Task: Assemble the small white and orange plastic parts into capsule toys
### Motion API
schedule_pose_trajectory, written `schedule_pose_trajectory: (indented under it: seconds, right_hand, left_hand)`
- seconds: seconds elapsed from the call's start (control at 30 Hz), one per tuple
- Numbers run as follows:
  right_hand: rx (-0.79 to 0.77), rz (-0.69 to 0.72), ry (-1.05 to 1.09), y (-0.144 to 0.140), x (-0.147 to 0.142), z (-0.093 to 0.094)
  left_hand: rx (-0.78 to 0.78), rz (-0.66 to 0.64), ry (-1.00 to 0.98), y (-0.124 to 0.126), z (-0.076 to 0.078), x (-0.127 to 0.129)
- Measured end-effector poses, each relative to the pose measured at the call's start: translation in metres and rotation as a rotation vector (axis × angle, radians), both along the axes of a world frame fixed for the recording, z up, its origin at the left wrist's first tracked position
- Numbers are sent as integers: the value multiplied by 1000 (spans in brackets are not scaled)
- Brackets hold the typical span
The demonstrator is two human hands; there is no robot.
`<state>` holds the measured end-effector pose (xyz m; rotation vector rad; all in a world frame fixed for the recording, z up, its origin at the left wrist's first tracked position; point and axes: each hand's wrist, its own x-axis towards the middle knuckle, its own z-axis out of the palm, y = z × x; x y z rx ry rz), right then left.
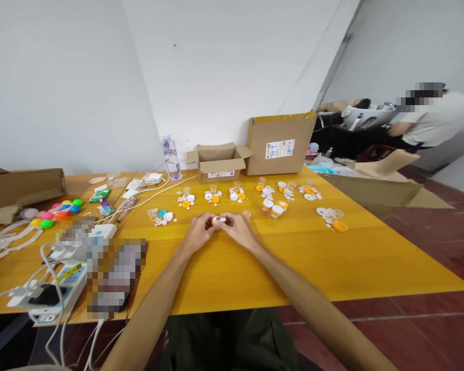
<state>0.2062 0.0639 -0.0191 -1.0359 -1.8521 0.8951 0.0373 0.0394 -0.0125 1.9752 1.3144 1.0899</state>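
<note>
Over the middle of the table, my left hand [198,230] is closed around a small orange-and-white plastic part [215,221]. Close against it, my right hand [237,228] pinches a small white plastic piece [223,219] with dark holes at its thumb tip. The fingers hide much of both parts. Just beyond my right hand stands a clear plastic cup [247,215]. Farther right are several assembled jars with white tops [277,211] and orange rings. Small piles of white discs, orange rings and clear cups [213,190] lie in an arc beyond my hands.
Along the wall stand a water bottle [171,157], an open carton [220,165] and a larger box [280,144]. To the left are power strips [71,275] with cables, a blurred phone [119,275] and coloured balls [62,208]. A person [429,118] sits at the far right.
</note>
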Motion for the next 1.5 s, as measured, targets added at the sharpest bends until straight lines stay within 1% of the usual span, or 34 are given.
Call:
schedule_pose_trajectory:
  seconds: [0.2,0.3,0.37,0.47,0.53,0.6,0.67,0.73,0.83,0.9,0.93,1.07,1.1,1.17,1.23,1.33,1.5]
  right_hand:
    - [45,-67,-76,-3,-2,4]
    - [79,-88,-127,-6,-4,4]
    - [142,-130,-189,-8,-4,5]
    - [307,-245,-301,-9,0,8]
    - [411,-322,-389,-9,6,13]
    - [462,-399,-496,-8,16,19]
    - [454,-454,-616,-7,27,23]
    - [387,-468,-734,-5,36,24]
    - [225,-401,-834,-1,43,19]
    - [170,-319,-760,2,41,14]
    - [166,-275,-670,3,39,12]
    - [175,-105,-169,8,27,7]
    - [156,-71,-72,8,24,6]
    - [97,-12,52,9,22,4]
    - [51,47,100,9,21,2]
    - [31,100,98,8,19,0]
    - [41,108,82,2,13,1]
  left_hand:
    - [53,43,66,-2,-1,1]
    - [54,39,50,-2,0,1]
    - [38,36,-2,-1,1,2]
    - [5,54,-95,1,1,2]
    - [-12,81,-140,3,1,1]
    - [-28,109,-169,4,1,0]
    - [-39,134,-188,5,0,0]
    - [-45,153,-193,6,1,-1]
    - [-49,167,-180,7,1,-1]
    - [-50,162,-163,7,1,-1]
    - [-48,157,-152,7,1,-2]
    - [-52,115,-114,6,0,-2]
    - [-55,101,-109,6,-1,-2]
    - [-59,77,-106,6,-2,-3]
    - [-64,57,-104,6,-3,-3]
    - [-68,41,-88,6,-3,-3]
    - [-62,14,-74,5,-3,-3]
